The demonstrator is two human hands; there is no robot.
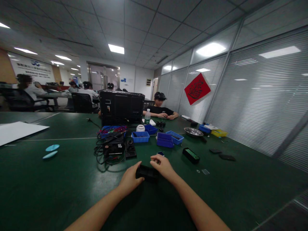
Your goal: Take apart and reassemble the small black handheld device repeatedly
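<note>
Both my hands meet over a flat black device [147, 173] lying on the green table [60, 179]. My left hand [130, 178] curls round its left end. My right hand [161, 166] rests on its right end with fingers bent in a pinch near a small blue part [160, 153]. What the right fingertips hold is too small to make out.
A black station with tangled cables [110, 148] sits just beyond my left hand. Several blue bins [166, 139], a black box with a green face [191, 155], a metal bowl [192, 132] and dark flat pieces [226, 157] lie further off. A person sits across the table behind a large black case [121, 108].
</note>
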